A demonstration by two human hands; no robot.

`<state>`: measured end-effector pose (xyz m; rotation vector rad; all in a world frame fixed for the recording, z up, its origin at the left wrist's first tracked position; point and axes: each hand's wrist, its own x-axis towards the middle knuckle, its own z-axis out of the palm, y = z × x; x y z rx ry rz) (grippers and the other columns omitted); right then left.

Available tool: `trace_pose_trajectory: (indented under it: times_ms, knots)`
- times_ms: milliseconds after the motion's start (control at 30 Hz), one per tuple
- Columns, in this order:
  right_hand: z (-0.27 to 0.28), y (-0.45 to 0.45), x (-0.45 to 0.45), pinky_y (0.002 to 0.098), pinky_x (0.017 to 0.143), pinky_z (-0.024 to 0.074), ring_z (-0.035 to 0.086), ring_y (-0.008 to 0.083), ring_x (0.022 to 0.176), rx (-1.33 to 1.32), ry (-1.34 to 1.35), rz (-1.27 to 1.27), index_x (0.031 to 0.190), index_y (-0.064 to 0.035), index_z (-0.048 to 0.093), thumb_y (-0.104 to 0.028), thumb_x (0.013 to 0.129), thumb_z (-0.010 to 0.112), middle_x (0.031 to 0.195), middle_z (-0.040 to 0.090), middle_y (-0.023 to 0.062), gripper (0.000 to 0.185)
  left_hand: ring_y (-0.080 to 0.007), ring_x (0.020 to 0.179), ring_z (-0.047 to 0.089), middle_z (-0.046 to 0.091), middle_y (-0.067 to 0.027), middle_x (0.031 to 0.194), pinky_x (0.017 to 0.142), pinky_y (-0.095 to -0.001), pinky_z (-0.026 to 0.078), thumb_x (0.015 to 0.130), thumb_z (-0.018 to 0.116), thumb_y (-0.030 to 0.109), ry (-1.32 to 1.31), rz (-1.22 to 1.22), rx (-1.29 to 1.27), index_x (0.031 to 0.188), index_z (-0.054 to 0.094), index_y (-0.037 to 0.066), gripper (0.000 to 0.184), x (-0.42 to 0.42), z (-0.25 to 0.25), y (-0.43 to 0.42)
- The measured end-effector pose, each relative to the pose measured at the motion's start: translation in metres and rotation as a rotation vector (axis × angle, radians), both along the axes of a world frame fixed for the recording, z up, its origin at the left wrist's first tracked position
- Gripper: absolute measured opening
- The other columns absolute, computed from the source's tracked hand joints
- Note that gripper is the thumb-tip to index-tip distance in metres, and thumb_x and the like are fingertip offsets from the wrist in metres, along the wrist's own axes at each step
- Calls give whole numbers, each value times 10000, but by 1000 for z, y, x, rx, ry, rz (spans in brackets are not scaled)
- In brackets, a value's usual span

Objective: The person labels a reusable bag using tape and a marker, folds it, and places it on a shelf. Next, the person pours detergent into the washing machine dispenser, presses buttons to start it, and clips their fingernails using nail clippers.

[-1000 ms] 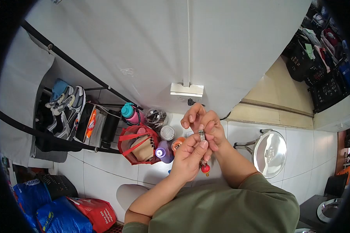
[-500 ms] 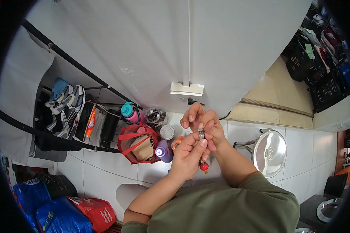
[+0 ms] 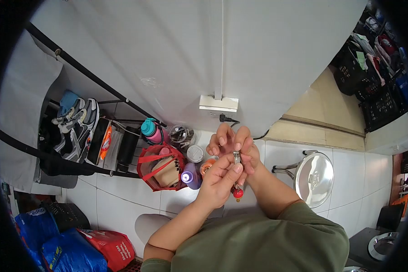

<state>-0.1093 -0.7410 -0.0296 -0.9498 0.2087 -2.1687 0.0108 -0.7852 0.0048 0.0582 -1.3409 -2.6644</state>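
My left hand (image 3: 218,181) is closed on a silver nail clipper (image 3: 237,157), pinching it between thumb and fingers. A red bead charm (image 3: 237,193) hangs below that hand. My right hand (image 3: 242,147) is just beyond, palm turned toward me, its fingers bent and apart. The clipper's head is up against the right hand's fingers; whether its jaws are on a nail is too small to tell. Nothing shows in the right hand's grasp.
On the floor ahead stand a red tote bag (image 3: 145,168), a purple bottle (image 3: 191,177) and a lidded jar (image 3: 195,154). A round metal-topped stool (image 3: 313,179) is at the right. A black-framed rack (image 3: 77,65) with shoes is at the left.
My right hand's fingers have shifted slightly left and down, spreading a little. The nail clipper has tilted slightly and stays in my left hand.
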Motion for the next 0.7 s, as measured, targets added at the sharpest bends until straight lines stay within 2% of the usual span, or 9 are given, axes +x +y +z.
trace_pose_trajectory:
  times_ms: [300, 500, 700]
  knots:
    - [-1, 1, 3, 428, 895, 440, 521, 283, 989, -19, -13, 46, 926, -154, 544, -430, 953, 622, 1053, 469, 93, 288, -105, 714, 490, 647, -109, 970, 662, -233, 410, 1029, 497, 151, -17, -2, -46, 1200, 577, -3, 243, 0, 4, 0]
    - [1, 1, 3, 434, 883, 444, 518, 276, 977, -24, 1, 51, 914, -146, 529, -457, 977, 564, 1043, 466, 87, 319, -91, 677, 473, 642, -92, 906, 618, -222, 394, 1036, 491, 134, -33, 12, -42, 1171, 594, -2, 218, 1, 3, 0]
    - [0, 1, 9, 441, 912, 420, 512, 250, 973, -65, -30, 102, 941, -180, 520, -478, 1007, 489, 1052, 459, 70, 306, -94, 677, 473, 641, -96, 910, 618, -222, 393, 1036, 491, 136, -7, -5, -69, 1194, 593, -9, 237, 0, -1, 1]
